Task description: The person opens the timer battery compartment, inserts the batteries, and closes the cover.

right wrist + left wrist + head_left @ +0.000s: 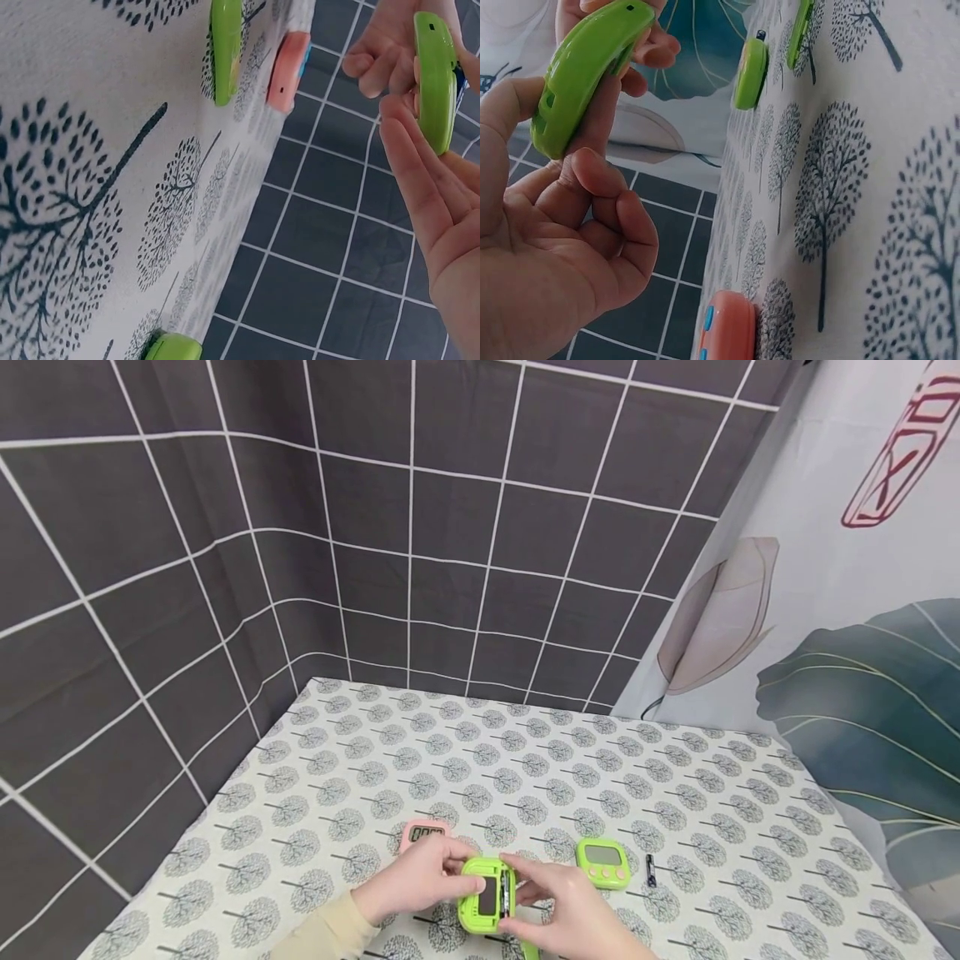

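Both hands hold a green digital timer (471, 917) above the table, its back facing up. A battery (505, 893) lies in the uncovered slot on its right side. My left hand (423, 878) pinches the left side, thumb on the back face and fingers beneath. From the right, my right hand (573, 910) grips the timer between thumb and fingers at the two ends of the slot side. In the left wrist view, the curved green case (585, 75) spans between the hands. The right wrist view shows fingertips against the casing (436, 90).
A pink timer (426, 829) sits behind the left hand, partly hidden. Another green timer (603, 863) lies face up to the right, with a loose black battery (651, 870) beside it. Below the hands lies a flat green piece (529, 951). Dark checked cloth (450, 518) hangs behind the table.
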{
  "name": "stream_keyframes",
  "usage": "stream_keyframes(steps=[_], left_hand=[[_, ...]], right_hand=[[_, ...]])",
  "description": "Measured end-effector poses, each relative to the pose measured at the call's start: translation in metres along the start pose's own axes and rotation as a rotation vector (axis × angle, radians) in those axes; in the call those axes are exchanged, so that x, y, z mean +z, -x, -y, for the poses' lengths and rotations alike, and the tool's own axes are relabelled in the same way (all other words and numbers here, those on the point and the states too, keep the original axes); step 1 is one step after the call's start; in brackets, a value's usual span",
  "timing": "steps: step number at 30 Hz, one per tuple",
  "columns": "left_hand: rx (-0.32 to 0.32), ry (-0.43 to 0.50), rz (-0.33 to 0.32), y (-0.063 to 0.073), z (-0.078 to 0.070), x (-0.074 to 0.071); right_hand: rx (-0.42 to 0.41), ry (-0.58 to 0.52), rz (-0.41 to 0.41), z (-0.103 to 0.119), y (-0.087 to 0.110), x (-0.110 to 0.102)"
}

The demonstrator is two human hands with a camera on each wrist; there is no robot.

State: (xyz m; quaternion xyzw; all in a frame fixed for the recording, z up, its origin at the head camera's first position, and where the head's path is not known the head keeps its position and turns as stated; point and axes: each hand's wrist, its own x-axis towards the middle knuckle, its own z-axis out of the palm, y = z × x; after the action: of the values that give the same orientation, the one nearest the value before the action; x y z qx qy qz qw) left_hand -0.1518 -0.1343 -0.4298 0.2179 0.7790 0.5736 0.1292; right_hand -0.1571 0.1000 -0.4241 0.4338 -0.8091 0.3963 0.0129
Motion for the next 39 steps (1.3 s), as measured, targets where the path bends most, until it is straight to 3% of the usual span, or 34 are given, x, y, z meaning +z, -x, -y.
stream_keyframes(steps=[3,11,18,29,35,39], left_hand=[[-0.002,0.021,-0.004,0.0005,-0.0002,0.0011],[-0.010,-0.011,-0.045,0.0006,-0.0006,0.0021],[-0.012,0.024,-0.038,0.0005,-0.0016,0.0012],[-0.030,0.080,-0.019,0.0008,-0.0057,-0.0003],[-0.029,0.075,-0.022,0.0007,-0.0060,-0.0007],[-0.043,0.079,-0.028,0.0005,-0.0070,0.0003]], right_hand=[[0.026,-0.066,0.018,0.0005,-0.0007,-0.0004],[-0.014,-0.255,0.028,-0.0016,-0.0014,0.0025],[0.000,-0.266,0.019,-0.0030,-0.0002,0.0027],[-0.044,-0.277,-0.028,-0.0027,-0.0008,0.0034],[-0.006,-0.311,-0.035,-0.0019,-0.0005,0.0031],[0.061,-0.351,-0.033,0.0000,0.0000,0.0027]])
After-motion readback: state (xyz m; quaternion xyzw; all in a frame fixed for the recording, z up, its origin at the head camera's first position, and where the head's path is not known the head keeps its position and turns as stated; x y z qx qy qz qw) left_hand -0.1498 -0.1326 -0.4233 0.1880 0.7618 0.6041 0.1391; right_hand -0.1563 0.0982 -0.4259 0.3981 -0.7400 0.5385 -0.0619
